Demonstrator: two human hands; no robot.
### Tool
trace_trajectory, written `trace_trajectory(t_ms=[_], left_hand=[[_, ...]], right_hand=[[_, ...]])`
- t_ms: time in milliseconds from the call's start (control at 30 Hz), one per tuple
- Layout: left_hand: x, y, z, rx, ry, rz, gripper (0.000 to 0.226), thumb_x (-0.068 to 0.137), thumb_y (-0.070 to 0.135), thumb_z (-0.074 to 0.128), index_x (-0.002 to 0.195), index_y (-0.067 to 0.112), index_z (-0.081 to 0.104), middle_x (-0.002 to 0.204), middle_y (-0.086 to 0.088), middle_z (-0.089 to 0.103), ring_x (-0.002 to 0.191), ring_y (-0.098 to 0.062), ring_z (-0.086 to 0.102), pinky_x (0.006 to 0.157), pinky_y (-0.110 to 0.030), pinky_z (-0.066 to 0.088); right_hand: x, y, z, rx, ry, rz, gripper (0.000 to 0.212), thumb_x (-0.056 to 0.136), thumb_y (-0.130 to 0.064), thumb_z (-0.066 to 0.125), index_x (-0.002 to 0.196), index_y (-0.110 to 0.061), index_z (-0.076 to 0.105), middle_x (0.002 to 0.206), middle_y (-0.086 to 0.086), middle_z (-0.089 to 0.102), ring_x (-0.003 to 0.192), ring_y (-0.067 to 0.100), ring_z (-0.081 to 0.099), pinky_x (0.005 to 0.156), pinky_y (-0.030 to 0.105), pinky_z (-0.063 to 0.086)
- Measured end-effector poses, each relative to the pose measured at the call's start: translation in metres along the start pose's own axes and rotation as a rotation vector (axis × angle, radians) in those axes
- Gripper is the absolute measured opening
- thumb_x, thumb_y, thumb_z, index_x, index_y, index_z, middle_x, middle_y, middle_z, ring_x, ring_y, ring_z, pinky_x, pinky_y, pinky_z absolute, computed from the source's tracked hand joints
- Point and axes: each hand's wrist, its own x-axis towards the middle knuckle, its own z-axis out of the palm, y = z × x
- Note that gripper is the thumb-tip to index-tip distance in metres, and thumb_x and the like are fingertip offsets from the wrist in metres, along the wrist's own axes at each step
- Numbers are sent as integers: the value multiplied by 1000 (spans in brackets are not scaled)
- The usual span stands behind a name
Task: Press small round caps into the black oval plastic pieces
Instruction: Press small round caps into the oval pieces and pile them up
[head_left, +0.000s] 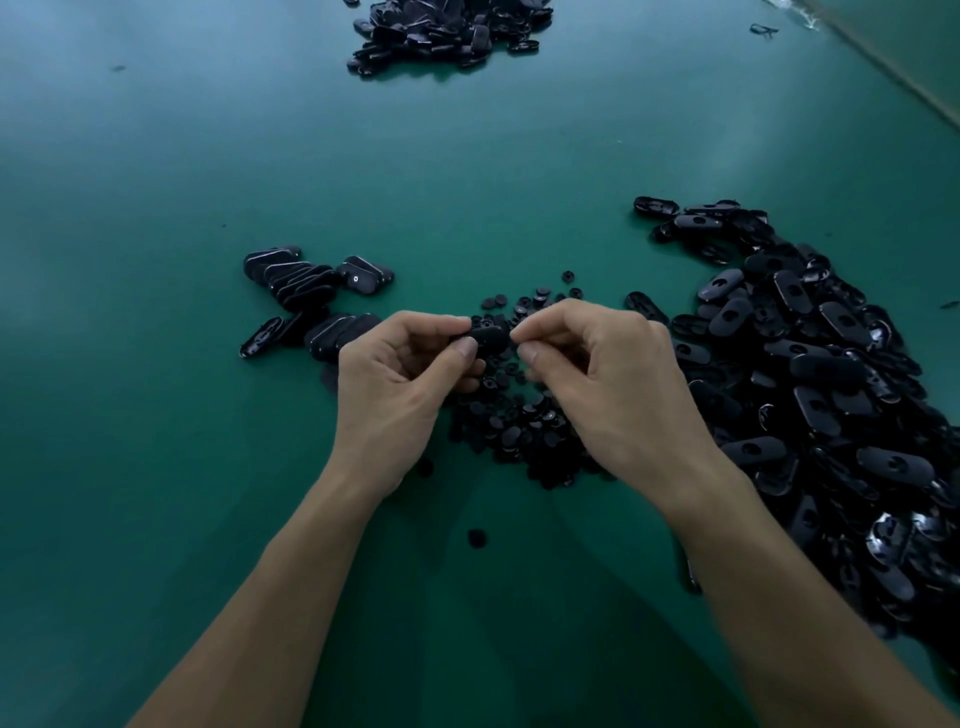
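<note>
My left hand (400, 379) pinches a black oval plastic piece (491, 338) between thumb and fingers, just above the table. My right hand (602, 379) sits right beside it with thumb and forefinger pinched together at the oval's right end; whatever they hold is too small and dark to make out. Under both hands lies a heap of small round black caps (524, 426). A big pile of loose oval pieces (810, 374) spreads along the right.
Rows of oval pieces (306, 291) lie stacked on edge to the left of my hands. Another pile of ovals (447, 31) sits at the far edge of the green table (208, 156). One stray cap (476, 538) lies between my forearms.
</note>
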Motion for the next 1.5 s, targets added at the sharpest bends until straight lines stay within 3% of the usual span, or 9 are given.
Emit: trace_trajectory(t_ms=[167, 333, 567, 733, 933, 1133, 1233, 1367, 1500], left_hand=[[-1, 1, 2, 36, -44, 19, 17, 85, -4, 73, 93, 11, 72, 83, -1, 76, 74, -17, 75, 69, -24, 59], [-2, 2, 1, 35, -46, 34, 19, 85, -7, 71, 92, 11, 72, 84, 0, 77, 73, -14, 74, 70, -24, 59], [-1, 1, 2, 70, -48, 9, 21, 83, -6, 74, 91, 14, 72, 86, -2, 77, 77, -16, 74, 74, -25, 59], [-2, 2, 2, 118, -74, 20, 24, 83, -7, 74, 93, 15, 72, 90, -2, 78, 81, -18, 75, 78, -28, 60], [-1, 3, 1, 121, -74, 21, 31, 83, -10, 72, 93, 18, 70, 87, 5, 77, 80, -12, 72, 78, -28, 60], [-1, 4, 0, 148, -95, 28, 19, 80, 5, 72, 92, 19, 67, 89, -2, 75, 83, -19, 71, 79, -35, 60], [-1, 3, 0, 146, -105, 23, 21, 85, -1, 73, 92, 17, 65, 87, -2, 74, 80, -17, 71, 76, -32, 60], [0, 2, 0, 128, -94, 33, 20, 86, -4, 72, 90, 13, 64, 83, -2, 74, 76, -16, 71, 72, -28, 59], [-1, 2, 0, 83, -126, 21, 22, 83, 4, 73, 93, 21, 65, 83, -1, 75, 77, -14, 70, 74, -28, 59]], right_hand=[[2, -4, 6, 24, 41, -27, 13, 89, -15, 75, 99, -22, 79, 91, -7, 68, 81, 0, 64, 75, 9, 48], [1, -4, 17, 89, 28, -17, 16, 87, -5, 73, 97, -16, 79, 82, -11, 73, 75, -8, 67, 70, 3, 47], [3, -2, 20, 50, 71, 8, 10, 86, -8, 75, 88, -18, 74, 76, -17, 68, 75, -5, 65, 67, 5, 48], [3, -2, 21, 31, 68, 20, 10, 87, -9, 74, 90, -19, 77, 81, -9, 71, 74, -1, 66, 70, 7, 49], [3, -5, 23, 44, 76, 43, 12, 88, -8, 71, 91, -18, 77, 75, -13, 70, 74, -4, 65, 66, 2, 45], [1, -5, 23, 61, 62, 43, 14, 89, -5, 70, 92, -16, 78, 75, -9, 71, 71, -4, 66, 58, -1, 42], [-1, -5, 23, 77, 56, 28, 16, 89, -3, 70, 97, -12, 80, 80, -3, 72, 77, -2, 66, 57, -2, 42], [-1, -6, 20, 43, 9, -4, 18, 88, -5, 71, 101, -15, 80, 91, -1, 73, 78, 6, 67, 68, -1, 43], [4, -4, 9, 10, -21, -9, 20, 87, -12, 74, 101, -27, 79, 95, -6, 66, 80, 1, 63, 74, 5, 44]])
